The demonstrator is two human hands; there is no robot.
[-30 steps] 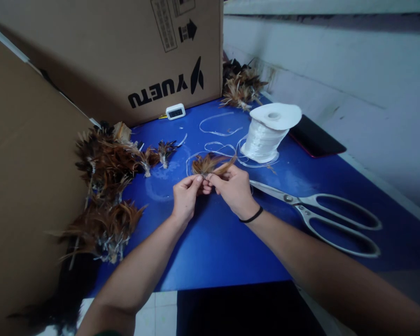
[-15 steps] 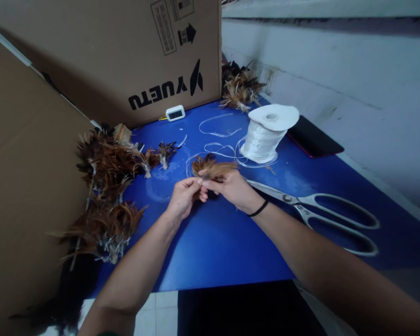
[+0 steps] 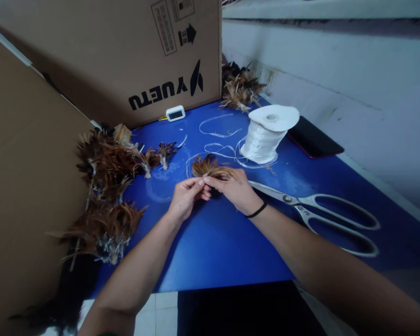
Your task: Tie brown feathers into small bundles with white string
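Note:
Both hands meet over the middle of the blue table [image 3: 224,242]. A small bunch of brown feathers [image 3: 205,165] fans out away from me above my fingers. My left hand [image 3: 186,196] pinches its base from the left. My right hand [image 3: 233,186], with a black band on the wrist, pinches the same base from the right, fingers closed. A white plastic string [image 3: 219,151] lies in loops just beyond the bunch and runs toward the white spool [image 3: 266,135].
Large steel scissors [image 3: 322,212] lie right of my right hand. Tied feather bunches [image 3: 105,186] are heaped at the left, more feathers [image 3: 240,86] at the back. Cardboard boxes [image 3: 126,51] stand left and behind. A small white timer [image 3: 175,112] and a dark phone [image 3: 313,137] lie nearby.
My right hand has turned and shifted slightly left over the bunch, and the feathers have flattened a little under its fingers. My left hand has barely moved.

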